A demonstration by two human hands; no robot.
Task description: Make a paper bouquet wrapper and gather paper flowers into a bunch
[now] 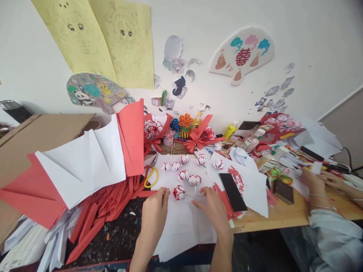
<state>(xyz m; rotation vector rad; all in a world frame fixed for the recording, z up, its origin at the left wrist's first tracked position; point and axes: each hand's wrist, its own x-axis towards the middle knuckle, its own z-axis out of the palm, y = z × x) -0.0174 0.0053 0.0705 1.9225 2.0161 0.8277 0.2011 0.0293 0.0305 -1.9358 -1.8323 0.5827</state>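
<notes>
My left hand (155,211) is closed in a pinch beside a red-and-white folded paper flower (178,192) that lies on white paper sheets (184,226). My right hand (213,206) pinches the other end of a thin thread or wire (191,196) that runs from the flower. Several finished paper flowers (183,174) lie in a loose cluster just beyond. Yellow-handled scissors (151,174) rest to the left of them.
A big pile of red and white paper sheets and strips (85,170) fills the left. A black phone (232,192) lies to the right. Another person's hands (317,181) work at the far right among clutter. Bottles and paper crafts line the wall.
</notes>
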